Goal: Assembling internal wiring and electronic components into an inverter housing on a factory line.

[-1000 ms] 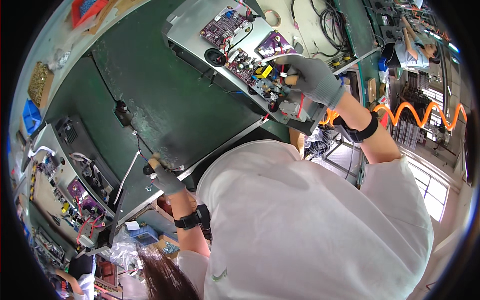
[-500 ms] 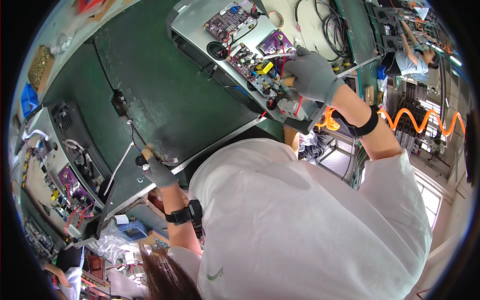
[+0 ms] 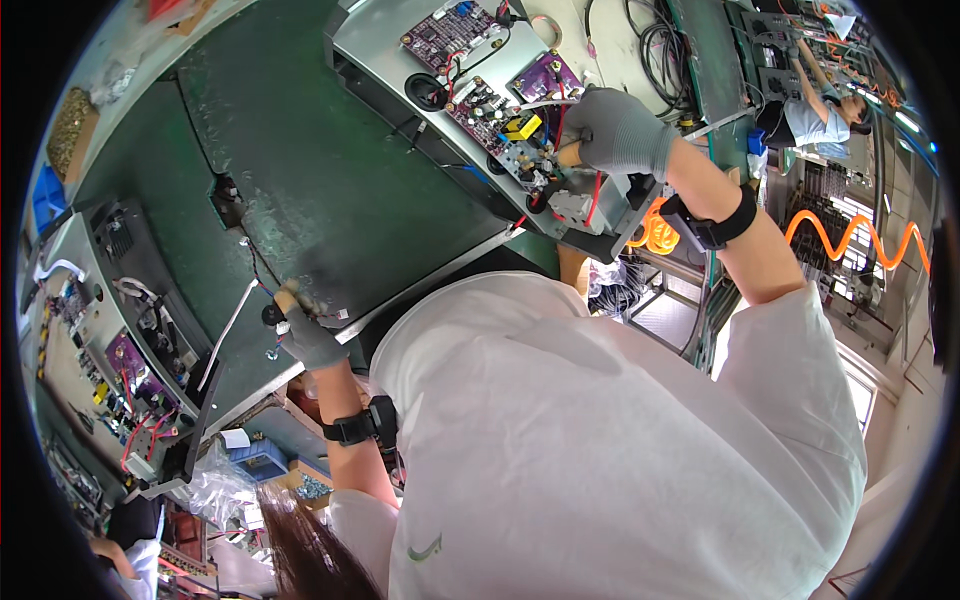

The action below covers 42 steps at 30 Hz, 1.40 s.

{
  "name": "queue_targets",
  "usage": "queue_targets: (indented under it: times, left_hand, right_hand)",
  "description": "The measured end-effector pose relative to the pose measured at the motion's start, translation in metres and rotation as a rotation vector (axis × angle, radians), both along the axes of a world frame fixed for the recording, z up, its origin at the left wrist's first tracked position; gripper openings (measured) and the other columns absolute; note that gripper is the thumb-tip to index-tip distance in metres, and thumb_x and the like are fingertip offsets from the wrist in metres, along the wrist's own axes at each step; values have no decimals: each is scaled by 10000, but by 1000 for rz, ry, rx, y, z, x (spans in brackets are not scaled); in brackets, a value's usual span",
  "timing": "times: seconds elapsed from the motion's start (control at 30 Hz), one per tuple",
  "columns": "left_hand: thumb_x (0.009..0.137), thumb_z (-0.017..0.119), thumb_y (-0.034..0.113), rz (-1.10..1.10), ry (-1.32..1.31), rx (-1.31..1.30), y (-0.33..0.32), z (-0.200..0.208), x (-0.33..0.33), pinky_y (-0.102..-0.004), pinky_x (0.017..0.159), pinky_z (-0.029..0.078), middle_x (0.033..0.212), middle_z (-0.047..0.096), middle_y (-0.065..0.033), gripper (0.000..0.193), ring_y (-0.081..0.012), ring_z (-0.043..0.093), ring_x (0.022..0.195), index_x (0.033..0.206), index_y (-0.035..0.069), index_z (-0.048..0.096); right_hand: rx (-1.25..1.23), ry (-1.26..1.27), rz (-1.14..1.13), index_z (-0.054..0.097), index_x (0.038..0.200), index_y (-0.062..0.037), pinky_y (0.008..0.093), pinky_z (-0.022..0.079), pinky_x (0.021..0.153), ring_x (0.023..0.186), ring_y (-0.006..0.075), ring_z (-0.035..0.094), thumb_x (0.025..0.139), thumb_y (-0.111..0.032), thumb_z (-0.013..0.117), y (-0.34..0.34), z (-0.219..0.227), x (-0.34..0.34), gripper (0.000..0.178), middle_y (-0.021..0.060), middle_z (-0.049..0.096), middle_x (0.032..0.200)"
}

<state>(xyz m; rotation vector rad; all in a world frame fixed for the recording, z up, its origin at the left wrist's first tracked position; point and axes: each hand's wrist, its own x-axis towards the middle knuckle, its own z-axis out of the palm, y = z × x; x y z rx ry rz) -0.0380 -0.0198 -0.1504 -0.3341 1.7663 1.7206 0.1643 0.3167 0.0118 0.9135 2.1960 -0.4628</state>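
Up on the bench, a grey metal chassis carries several circuit boards, among them a purple board and a board with a yellow component. Over its right side bends my right hand, in a grey glove with bare fingertips. Its fingers are closed down among the red wires and parts; what they pinch is hidden. Lower left, my gloved left hand rests at the bench's near edge. Its fingers close round a wire lead with a black round part; a white cable runs beside it.
A second opened chassis with boards stands at the left. Coiled black cable lies at the upper right. An orange coiled hose hangs at the right. Another person works at the far right. Small blue bins sit below the bench edge.
The whole view has shifted slightly. My right hand's fingers have curled further in over the chassis. My left hand keeps its hold on the wire lead.
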Motion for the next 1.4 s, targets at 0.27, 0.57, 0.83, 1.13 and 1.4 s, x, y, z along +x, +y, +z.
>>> queue_targets:
  times: [0.27, 0.57, 0.83, 1.13, 1.4]
  left_hand:
    - [911, 518, 327, -55, 58, 39, -1, -3, 1, -214, 500, 328, 622, 440, 27, 342, -68, 390, 529, 886, -6, 593]
    - [912, 529, 319, 8, -20, 48, 1, -11, 2, -212, 497, 337, 609, 436, 27, 326, -67, 394, 524, 913, -1, 589]
    - [912, 538, 318, -19, -25, 27, 3, -10, 2, -212, 489, 336, 610, 444, 26, 331, -61, 394, 515, 940, -7, 590]
    - [910, 544, 325, -17, -24, 51, 4, -5, 2, -211, 494, 330, 610, 432, 35, 340, -63, 384, 516, 942, -10, 590]
    - [905, 550, 345, -55, -24, 50, 9, -4, 3, -226, 505, 336, 622, 430, 26, 359, -67, 389, 537, 954, -8, 591]
  right_hand:
    - [179, -38, 85, 697, 820, -116, 337, 497, 650, 709, 274, 630, 689, -269, 692, -13, 5, -12, 202, 97, 653, 734]
    - [-43, 22, -202, 724, 803, -125, 309, 503, 630, 652, 208, 634, 662, -152, 648, -2, 4, -1, 162, 86, 658, 698]
    - [-6, 52, -244, 724, 776, -118, 301, 482, 555, 546, 197, 606, 644, -156, 686, -5, 4, -3, 143, 83, 633, 619]
    - [-93, 67, -416, 730, 805, -135, 320, 509, 633, 641, 216, 641, 660, -160, 654, -6, 1, 5, 166, 91, 662, 686]
    - [72, 70, -266, 725, 791, -160, 334, 505, 637, 680, 238, 637, 679, -166, 646, -23, 3, 3, 137, 78, 667, 734]
